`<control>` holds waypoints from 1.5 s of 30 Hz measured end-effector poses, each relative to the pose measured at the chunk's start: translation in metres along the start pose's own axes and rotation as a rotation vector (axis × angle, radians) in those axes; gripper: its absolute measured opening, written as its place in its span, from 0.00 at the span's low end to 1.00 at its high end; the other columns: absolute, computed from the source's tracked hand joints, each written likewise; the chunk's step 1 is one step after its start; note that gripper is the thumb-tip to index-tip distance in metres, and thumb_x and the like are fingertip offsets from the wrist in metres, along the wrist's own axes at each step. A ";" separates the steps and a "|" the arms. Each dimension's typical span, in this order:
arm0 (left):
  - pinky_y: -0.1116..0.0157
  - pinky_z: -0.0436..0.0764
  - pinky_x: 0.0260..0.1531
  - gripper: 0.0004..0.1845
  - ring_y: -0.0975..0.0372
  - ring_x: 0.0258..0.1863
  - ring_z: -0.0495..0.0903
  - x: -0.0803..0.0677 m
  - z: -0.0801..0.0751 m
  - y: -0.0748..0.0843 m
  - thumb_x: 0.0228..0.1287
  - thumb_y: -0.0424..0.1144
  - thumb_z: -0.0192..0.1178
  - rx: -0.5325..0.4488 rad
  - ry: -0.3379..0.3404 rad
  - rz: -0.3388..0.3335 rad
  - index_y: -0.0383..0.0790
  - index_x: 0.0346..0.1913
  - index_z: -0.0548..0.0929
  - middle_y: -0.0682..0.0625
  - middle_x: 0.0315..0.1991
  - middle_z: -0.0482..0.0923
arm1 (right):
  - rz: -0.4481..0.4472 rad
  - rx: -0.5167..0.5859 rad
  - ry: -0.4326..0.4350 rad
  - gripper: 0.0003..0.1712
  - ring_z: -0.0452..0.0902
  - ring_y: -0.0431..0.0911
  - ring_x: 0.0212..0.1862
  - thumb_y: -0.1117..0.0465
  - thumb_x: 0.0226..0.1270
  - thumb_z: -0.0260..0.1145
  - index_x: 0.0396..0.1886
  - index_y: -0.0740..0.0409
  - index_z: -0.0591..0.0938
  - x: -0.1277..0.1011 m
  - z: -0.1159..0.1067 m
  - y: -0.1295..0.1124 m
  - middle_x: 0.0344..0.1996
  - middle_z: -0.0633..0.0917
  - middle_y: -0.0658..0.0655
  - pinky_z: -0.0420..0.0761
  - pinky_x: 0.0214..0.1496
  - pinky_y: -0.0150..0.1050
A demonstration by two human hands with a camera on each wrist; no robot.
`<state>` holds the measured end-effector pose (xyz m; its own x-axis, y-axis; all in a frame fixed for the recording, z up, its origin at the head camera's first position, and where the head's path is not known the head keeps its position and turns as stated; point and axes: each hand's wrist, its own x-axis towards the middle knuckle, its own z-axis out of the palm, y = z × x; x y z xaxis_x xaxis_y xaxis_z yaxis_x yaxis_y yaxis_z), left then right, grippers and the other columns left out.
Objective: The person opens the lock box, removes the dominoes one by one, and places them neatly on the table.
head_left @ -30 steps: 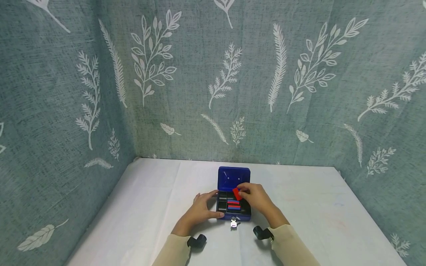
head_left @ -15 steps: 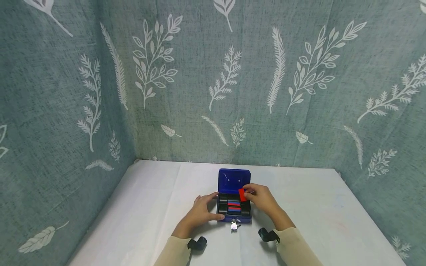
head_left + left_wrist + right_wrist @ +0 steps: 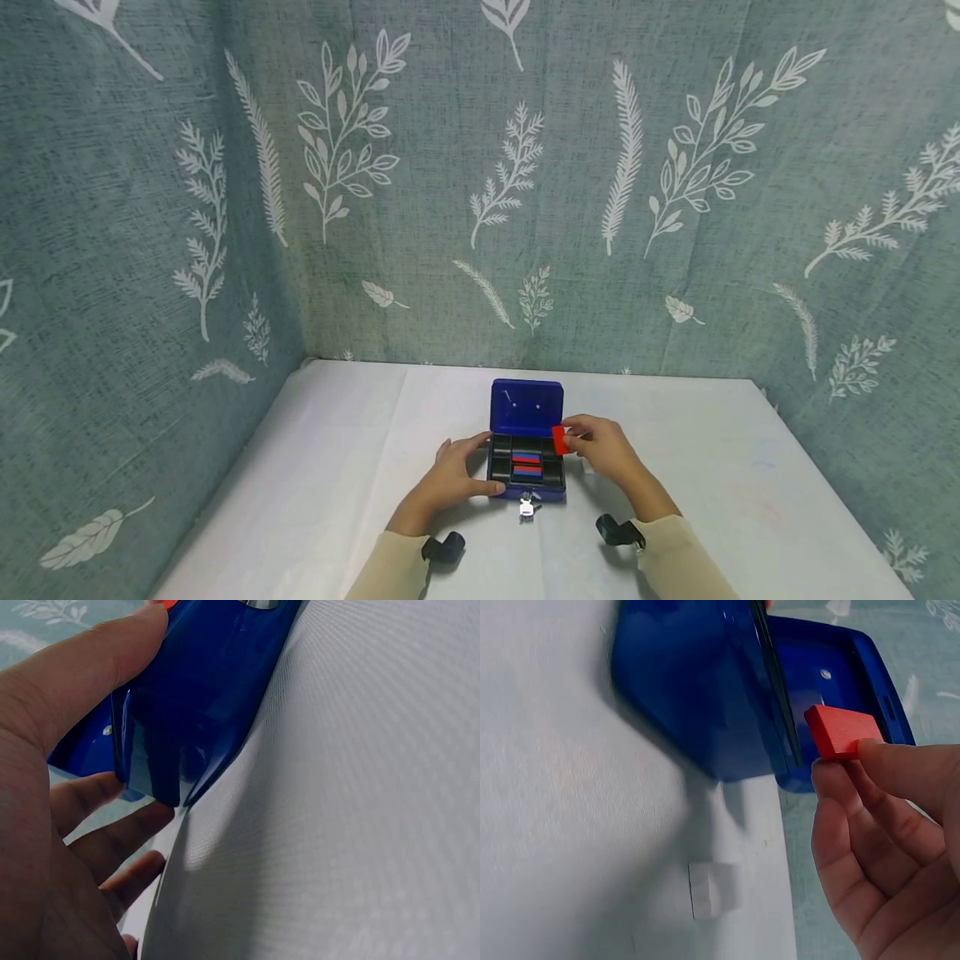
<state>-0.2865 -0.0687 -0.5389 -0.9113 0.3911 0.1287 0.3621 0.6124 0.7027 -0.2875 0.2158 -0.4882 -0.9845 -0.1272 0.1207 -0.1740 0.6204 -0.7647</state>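
Observation:
A blue metal cash box (image 3: 528,493) stands on the table with its lid (image 3: 527,407) raised at the back. Its black tray (image 3: 552,472) has several compartments, and red and blue blocks (image 3: 527,465) lie in the middle ones. My left hand (image 3: 450,475) holds the box by its left end, thumb at the front corner and fingertips at the back. Between thumb and fingers, my right hand (image 3: 603,446) pinches a flat red rectangular block (image 3: 844,731), raised beside the tray's right edge. Small keys (image 3: 527,507) hang from the lock at the box's front.
White cloth covers the table (image 3: 675,450). A small pale square (image 3: 712,891) lies on it right of the box, under my right hand. A green leaf-patterned curtain (image 3: 450,208) stands behind the table and along both sides.
My right hand has moved to the right with the red block, from over the tray's back compartments to its right edge. My left hand has stayed on the box.

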 end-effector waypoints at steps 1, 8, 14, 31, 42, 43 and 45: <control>0.45 0.40 0.71 0.52 0.51 0.69 0.63 0.000 0.000 0.000 0.41 0.66 0.71 -0.001 -0.002 0.001 0.47 0.71 0.68 0.50 0.66 0.71 | 0.004 -0.001 0.002 0.15 0.81 0.45 0.31 0.66 0.63 0.68 0.50 0.60 0.84 -0.001 -0.001 0.001 0.34 0.85 0.52 0.84 0.35 0.40; 0.45 0.39 0.71 0.52 0.52 0.69 0.63 0.000 0.001 -0.003 0.41 0.66 0.72 -0.010 -0.002 0.012 0.47 0.71 0.68 0.50 0.66 0.70 | 0.016 0.008 0.015 0.15 0.81 0.44 0.31 0.67 0.63 0.68 0.50 0.61 0.84 -0.004 -0.009 0.009 0.34 0.85 0.52 0.83 0.34 0.39; 0.44 0.40 0.71 0.52 0.51 0.69 0.63 0.000 0.000 -0.003 0.42 0.65 0.72 -0.008 0.001 0.017 0.46 0.71 0.68 0.49 0.66 0.71 | 0.016 0.000 0.028 0.15 0.81 0.44 0.31 0.69 0.62 0.68 0.50 0.62 0.83 -0.009 -0.017 0.016 0.33 0.85 0.52 0.84 0.36 0.40; 0.45 0.40 0.72 0.52 0.52 0.69 0.64 -0.001 0.000 -0.003 0.42 0.66 0.71 0.012 -0.005 0.006 0.48 0.71 0.68 0.50 0.67 0.70 | 0.054 -0.034 0.029 0.15 0.82 0.46 0.34 0.69 0.62 0.67 0.50 0.64 0.83 -0.015 -0.026 0.036 0.35 0.86 0.55 0.84 0.37 0.40; 0.45 0.41 0.71 0.52 0.51 0.68 0.64 -0.001 -0.001 -0.002 0.42 0.65 0.72 -0.001 -0.001 0.014 0.46 0.71 0.69 0.49 0.66 0.70 | 0.072 -0.080 0.027 0.16 0.81 0.49 0.41 0.67 0.63 0.68 0.51 0.62 0.83 -0.019 -0.031 0.046 0.37 0.86 0.54 0.83 0.41 0.44; 0.45 0.41 0.72 0.52 0.51 0.68 0.64 -0.001 -0.001 -0.002 0.42 0.65 0.72 -0.001 -0.002 0.012 0.46 0.71 0.69 0.49 0.66 0.70 | 0.070 -0.083 0.029 0.16 0.81 0.49 0.40 0.67 0.63 0.68 0.51 0.62 0.83 -0.019 -0.031 0.047 0.37 0.86 0.54 0.83 0.40 0.44; 0.45 0.40 0.72 0.52 0.51 0.68 0.64 -0.001 -0.001 -0.001 0.41 0.65 0.72 -0.004 -0.003 0.005 0.46 0.71 0.69 0.49 0.67 0.70 | 0.066 -0.092 0.028 0.15 0.81 0.48 0.40 0.67 0.63 0.68 0.50 0.62 0.83 -0.020 -0.032 0.049 0.36 0.86 0.54 0.83 0.40 0.43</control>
<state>-0.2862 -0.0705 -0.5394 -0.9090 0.3962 0.1297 0.3655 0.6078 0.7049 -0.2774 0.2731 -0.5078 -0.9939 -0.0624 0.0906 -0.1084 0.6951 -0.7107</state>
